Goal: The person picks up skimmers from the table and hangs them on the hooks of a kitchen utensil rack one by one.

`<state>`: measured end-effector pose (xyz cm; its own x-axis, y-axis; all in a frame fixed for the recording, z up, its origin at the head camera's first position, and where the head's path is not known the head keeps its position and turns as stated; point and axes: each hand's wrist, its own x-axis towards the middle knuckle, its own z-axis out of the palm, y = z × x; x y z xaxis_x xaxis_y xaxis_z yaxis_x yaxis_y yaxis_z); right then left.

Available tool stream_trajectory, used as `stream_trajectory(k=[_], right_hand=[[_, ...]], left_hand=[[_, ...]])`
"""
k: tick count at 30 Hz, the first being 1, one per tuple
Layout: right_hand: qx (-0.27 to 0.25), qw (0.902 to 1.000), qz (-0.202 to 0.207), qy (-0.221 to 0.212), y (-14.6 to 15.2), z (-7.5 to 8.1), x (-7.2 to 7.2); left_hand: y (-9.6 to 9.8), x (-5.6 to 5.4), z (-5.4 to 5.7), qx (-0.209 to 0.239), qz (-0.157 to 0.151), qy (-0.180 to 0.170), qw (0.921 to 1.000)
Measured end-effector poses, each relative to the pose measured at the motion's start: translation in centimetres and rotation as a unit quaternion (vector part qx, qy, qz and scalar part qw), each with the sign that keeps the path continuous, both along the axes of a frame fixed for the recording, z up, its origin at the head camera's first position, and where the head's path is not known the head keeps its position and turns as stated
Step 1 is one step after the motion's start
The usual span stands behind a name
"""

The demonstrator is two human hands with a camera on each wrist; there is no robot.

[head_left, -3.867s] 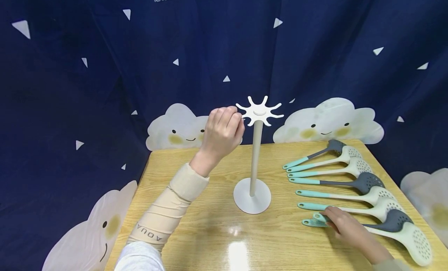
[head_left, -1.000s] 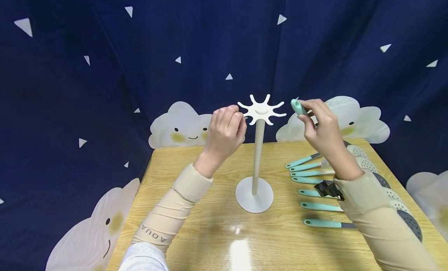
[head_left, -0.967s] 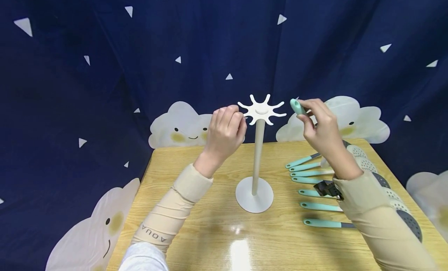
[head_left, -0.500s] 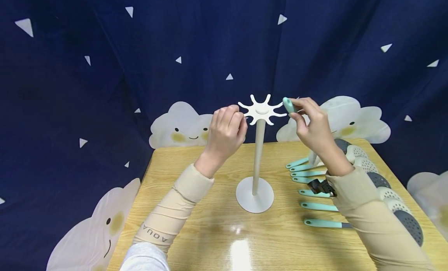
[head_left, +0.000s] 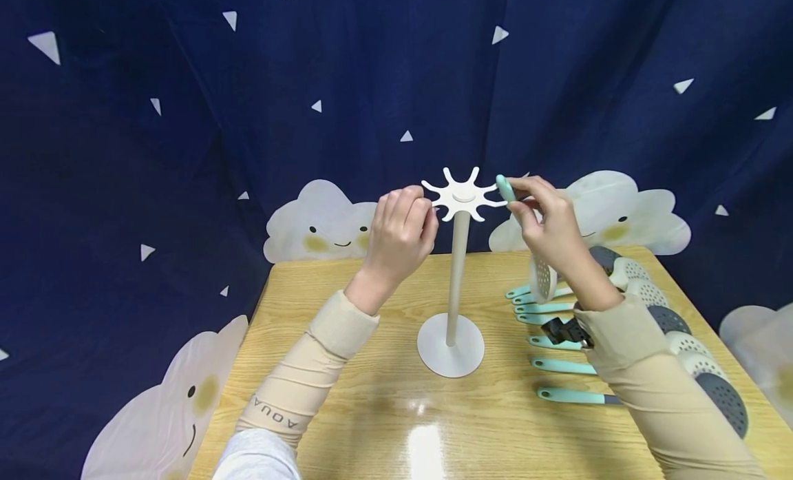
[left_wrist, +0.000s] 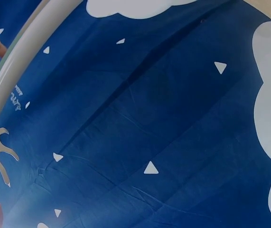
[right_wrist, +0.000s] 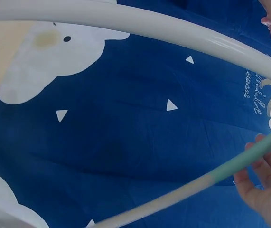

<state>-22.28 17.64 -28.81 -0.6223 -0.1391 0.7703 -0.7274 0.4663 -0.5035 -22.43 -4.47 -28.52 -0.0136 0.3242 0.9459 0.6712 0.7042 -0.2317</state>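
Note:
A white utensil stand [head_left: 457,280] stands upright on the table, its top ringed with several hook arms. My left hand [head_left: 399,232], fingers curled, grips a hook arm at the left of that top. On the other side, my right hand [head_left: 548,222] pinches the mint-green handle of a white skimmer [head_left: 542,279] between thumb and fingers. The skimmer hangs with its perforated head down, partly behind the hand. Its handle end is at the right-hand hook tips; whether the hole is over a hook I cannot tell. The right wrist view shows the handle [right_wrist: 242,160] slanting down from the fingers.
Several utensils with mint handles lie in a row on the right of the wooden table [head_left: 347,411], including a grey skimmer [head_left: 723,403] nearest the front. My right forearm covers parts of them. A dark blue curtain [head_left: 372,67] with clouds hangs behind.
My right hand picked up the white skimmer from the front of the row, raised it, then moved it left to the stand's hook tips. The left hand keeps its grip.

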Motion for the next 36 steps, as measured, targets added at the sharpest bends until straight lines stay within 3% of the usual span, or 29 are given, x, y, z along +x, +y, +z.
stream_trajectory(k=[21, 32, 36], right_hand=[[-0.046, 0.9953, 0.048, -0.071, -1.0, -0.6, -0.1], [-0.134, 0.9791, 0.130, -0.081, -1.9, -1.6, -0.4], [-0.140, 0.9779, 0.133, -0.079, -2.1, -1.8, -0.5]], left_hand=[[0.1, 0.0, -0.1, 0.001, 0.000, -0.004, 1.0000], [0.1, 0.0, -0.1, 0.006, -0.005, -0.003, 1.0000], [0.0, 0.0, -0.2, 0.009, -0.008, -0.004, 0.9999]])
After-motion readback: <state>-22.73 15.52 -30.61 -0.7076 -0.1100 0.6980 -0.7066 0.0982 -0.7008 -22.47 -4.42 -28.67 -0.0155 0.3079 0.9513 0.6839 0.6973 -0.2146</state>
